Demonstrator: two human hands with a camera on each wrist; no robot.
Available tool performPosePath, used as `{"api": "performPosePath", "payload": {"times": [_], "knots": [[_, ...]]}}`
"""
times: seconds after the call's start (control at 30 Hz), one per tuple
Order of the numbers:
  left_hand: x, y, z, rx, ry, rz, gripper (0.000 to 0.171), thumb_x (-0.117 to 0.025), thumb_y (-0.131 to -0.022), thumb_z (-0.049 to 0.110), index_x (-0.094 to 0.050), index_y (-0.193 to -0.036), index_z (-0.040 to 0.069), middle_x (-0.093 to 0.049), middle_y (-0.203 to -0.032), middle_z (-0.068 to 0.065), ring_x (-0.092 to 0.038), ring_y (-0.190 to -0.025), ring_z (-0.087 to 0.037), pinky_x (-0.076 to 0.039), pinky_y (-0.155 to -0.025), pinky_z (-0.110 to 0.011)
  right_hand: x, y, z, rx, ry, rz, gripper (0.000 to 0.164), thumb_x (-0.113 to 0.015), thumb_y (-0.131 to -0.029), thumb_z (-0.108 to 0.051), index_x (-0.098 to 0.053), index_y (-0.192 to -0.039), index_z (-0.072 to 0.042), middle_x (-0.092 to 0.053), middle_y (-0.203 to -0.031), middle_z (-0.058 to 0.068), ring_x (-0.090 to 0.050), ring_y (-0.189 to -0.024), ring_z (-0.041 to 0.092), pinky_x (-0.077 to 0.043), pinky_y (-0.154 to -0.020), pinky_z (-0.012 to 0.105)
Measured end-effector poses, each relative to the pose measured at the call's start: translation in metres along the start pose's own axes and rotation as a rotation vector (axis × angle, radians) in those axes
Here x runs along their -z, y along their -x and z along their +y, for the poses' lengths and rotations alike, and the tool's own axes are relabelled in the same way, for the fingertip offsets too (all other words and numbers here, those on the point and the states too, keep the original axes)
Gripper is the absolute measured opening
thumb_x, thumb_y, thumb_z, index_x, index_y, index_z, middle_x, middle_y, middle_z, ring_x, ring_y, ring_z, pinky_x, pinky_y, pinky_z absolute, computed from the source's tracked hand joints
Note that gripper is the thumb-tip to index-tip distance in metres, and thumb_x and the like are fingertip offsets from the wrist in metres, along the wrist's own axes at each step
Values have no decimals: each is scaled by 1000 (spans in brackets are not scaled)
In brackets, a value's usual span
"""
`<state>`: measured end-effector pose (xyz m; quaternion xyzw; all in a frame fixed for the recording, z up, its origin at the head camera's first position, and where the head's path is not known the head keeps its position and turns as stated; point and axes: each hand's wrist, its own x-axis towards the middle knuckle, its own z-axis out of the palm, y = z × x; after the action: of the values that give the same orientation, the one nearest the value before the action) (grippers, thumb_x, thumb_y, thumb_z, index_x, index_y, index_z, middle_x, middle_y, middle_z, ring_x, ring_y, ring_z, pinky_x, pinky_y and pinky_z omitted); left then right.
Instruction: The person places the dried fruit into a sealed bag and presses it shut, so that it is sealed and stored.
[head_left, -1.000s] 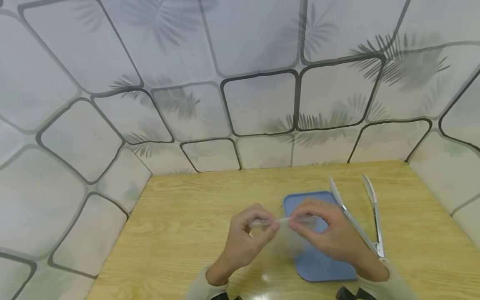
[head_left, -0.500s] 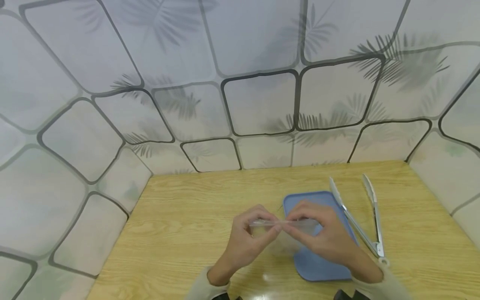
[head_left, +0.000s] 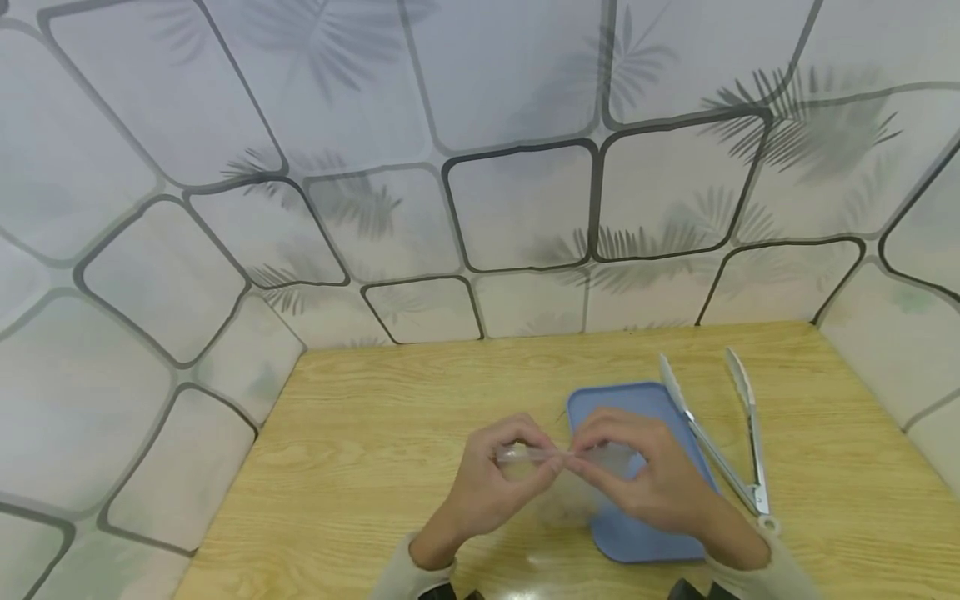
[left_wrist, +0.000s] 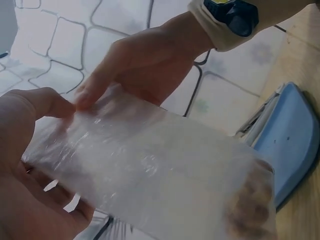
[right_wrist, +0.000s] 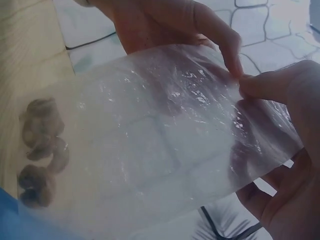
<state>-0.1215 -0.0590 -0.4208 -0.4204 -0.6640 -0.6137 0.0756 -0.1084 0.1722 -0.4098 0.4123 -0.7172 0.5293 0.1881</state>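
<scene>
Between both hands hangs a translucent plastic bag [left_wrist: 155,155], held by its top edge. Several brown, lumpy pieces [right_wrist: 42,145] that look like nuts or dried food lie at its bottom. My left hand [head_left: 491,479] pinches the edge between thumb and fingers. Close beside it, fingertips meeting at the middle of the edge, my right hand [head_left: 648,475] pinches it too. In the right wrist view, both thumbs press at the same spot on the bag's mouth. The head view shows the bag's body only faintly, below the hands.
A blue tray [head_left: 648,546] lies on the wooden table [head_left: 375,433], partly behind the right hand. Metal tongs [head_left: 753,450] rest spread at its right, one arm over the tray's edge. Patterned walls [head_left: 517,208] enclose the table at the back and sides.
My right hand has slid left along the bag's edge until its fingertips meet the left hand's. Both hands have sunk slightly. Tray and tongs have not moved.
</scene>
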Motion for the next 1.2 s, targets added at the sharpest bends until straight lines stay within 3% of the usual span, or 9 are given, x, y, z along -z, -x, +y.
{"api": "performPosePath", "payload": {"times": [0.2,0.4,0.57,0.8,1.03,1.2], "knots": [[16,-3,12,-21,14,-61,21,-79,-89,-11,-66,-91,5,-45,-74,-7,-44,-72,-21,-45,-72,-27,11,-2,-4,122,30,13,32,-85,-83,9,-78,-103,-15,-77,-95,-2,-72,-89,10,-57,-87,20],[28,2,26,-54,-106,-147,26,-85,-88,-4,-65,-91,12,-36,-75,0,-39,-70,-10,-42,-73,-22,16,4,-15,176,70,7,3,-81,-99,-14,-78,-100,-14,-76,-94,-3,-69,-88,9,-56,-87,19],[31,11,37,-66,-163,-182,32,-88,-86,-1,-60,-89,14,-36,-73,1,-32,-75,2,-36,-73,-13,17,8,-20,234,24,-3,7,-78,-102,-16,-78,-96,-11,-74,-92,-1,-67,-86,10,-55,-83,20],[36,26,51,-35,-250,-221,35,-89,-87,5,-56,-86,16,-42,-72,3,-32,-77,6,-36,-69,-13,19,13,-29,255,-44,-30,7,-82,-96,-6,-76,-95,-11,-70,-90,-1,-64,-85,7,-53,-76,17],[40,37,65,-103,-399,-274,35,-90,-89,14,-56,-87,18,-51,-78,9,-39,-78,1,-39,-73,-11,22,21,-38,299,-72,-55,8,-82,-96,-6,-74,-94,-8,-66,-88,-1,-61,-84,6,-51,-73,15],[44,40,70,-175,-466,-316,34,-90,-89,15,-57,-86,18,-48,-75,8,-40,-76,0,-38,-74,-8,23,25,-42,301,-101,-83,5,-80,-98,-6,-76,-101,-4,-67,-91,1,-62,-86,8,-51,-72,17]]}}
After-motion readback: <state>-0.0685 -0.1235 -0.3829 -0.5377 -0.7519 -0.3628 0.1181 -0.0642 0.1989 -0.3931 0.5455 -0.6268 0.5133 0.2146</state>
